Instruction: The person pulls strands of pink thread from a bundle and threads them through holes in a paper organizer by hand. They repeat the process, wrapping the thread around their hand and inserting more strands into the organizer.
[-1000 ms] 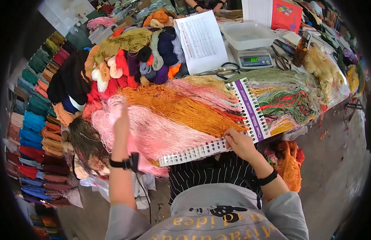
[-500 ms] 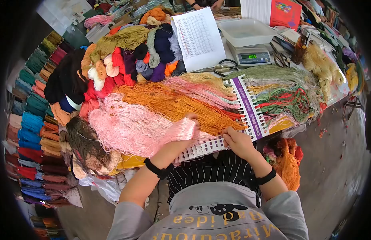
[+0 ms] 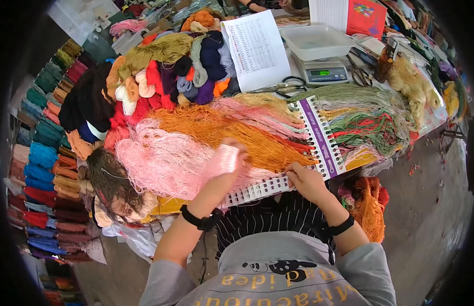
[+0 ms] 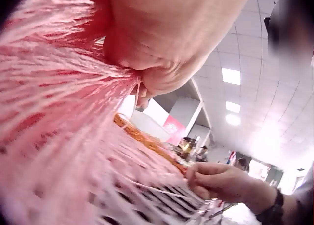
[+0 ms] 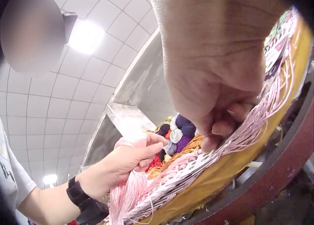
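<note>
My left hand [image 3: 220, 187] grips a looped bundle of pale pink thread [image 3: 225, 159], which drapes over the fingers above the lower card. In the left wrist view the pink strands [image 4: 54, 107] fan out from the curled fingers. My right hand [image 3: 307, 183] pinches the right end of a white perforated card [image 3: 262, 189] with thumb and fingers. From the right wrist view, pink strands [image 5: 274, 107] hang along the card edge beside those fingertips. More pink thread [image 3: 160, 158] spreads leftward, next to a wide band of orange thread [image 3: 216, 130].
A second perforated card with a purple strip [image 3: 318, 135] lies to the right, strung with mixed threads. Behind are a digital scale [image 3: 323, 74] with a white tray [image 3: 316, 43], scissors [image 3: 288, 86] and a printed sheet [image 3: 257, 51]. Yarn skeins [image 3: 165, 66] are heaped at the back left.
My left hand has come from the far left over the pink thread to near the card, carrying the bundle, then lifted slightly. My right hand stays at the card's end.
</note>
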A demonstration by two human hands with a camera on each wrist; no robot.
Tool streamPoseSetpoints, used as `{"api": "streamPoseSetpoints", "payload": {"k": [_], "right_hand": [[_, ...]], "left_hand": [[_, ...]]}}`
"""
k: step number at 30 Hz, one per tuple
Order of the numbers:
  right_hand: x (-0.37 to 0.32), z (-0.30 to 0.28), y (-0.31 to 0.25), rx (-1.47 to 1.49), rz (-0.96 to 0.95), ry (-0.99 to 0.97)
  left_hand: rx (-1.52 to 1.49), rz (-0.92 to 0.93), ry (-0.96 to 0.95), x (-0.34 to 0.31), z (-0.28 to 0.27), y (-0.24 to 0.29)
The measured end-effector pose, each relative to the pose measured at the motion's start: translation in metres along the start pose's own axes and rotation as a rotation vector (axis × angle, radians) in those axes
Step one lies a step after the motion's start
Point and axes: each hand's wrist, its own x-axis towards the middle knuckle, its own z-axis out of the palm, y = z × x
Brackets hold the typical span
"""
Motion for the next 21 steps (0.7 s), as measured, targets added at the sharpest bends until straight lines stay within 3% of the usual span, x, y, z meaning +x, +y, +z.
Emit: {"api": "streamPoseSetpoints", "payload": {"k": [2, 3, 5, 9, 11, 15, 17, 18, 20, 21], "right_hand": [[0.001, 0.002, 0.001, 0.014, 0.001, -0.005], [0.002, 0.003, 0.002, 0.029, 0.010, -0.001], [0.002, 0.003, 0.002, 0.022, 0.006, 0.004], [0.000, 0.002, 0.001, 0.013, 0.021, 0.002], [0.001, 0.004, 0.003, 0.014, 0.022, 0.003], [0.000, 0.003, 0.003, 0.022, -0.001, 0.026], [0.000, 0.004, 0.003, 0.014, 0.002, 0.024], [0.000, 0.004, 0.003, 0.006, 0.002, 0.021], [0.000, 0.004, 0.002, 0.022, 0.006, 0.015], [0.000, 0.004, 0.003, 0.037, 0.015, 0.009]], "left_hand": [[-0.069, 0.098, -0.248, -0.005, 0.009, 0.014], [-0.069, 0.098, -0.243, -0.005, 0.012, 0.021], [-0.050, -0.068, -0.461, -0.003, 0.019, 0.031], [0.010, 0.094, -0.467, -0.004, 0.039, 0.007], [-0.430, -0.237, -0.532, -0.007, 0.046, -0.003], [-0.405, -0.131, -0.418, -0.007, 0.037, -0.018], [-0.579, -0.477, -0.371, -0.003, 0.027, -0.017], [-0.577, -0.478, -0.368, -0.003, 0.024, -0.018], [-0.167, -0.092, -0.160, -0.003, 0.017, -0.021], [-0.166, -0.090, -0.160, -0.003, 0.018, -0.032]]}}
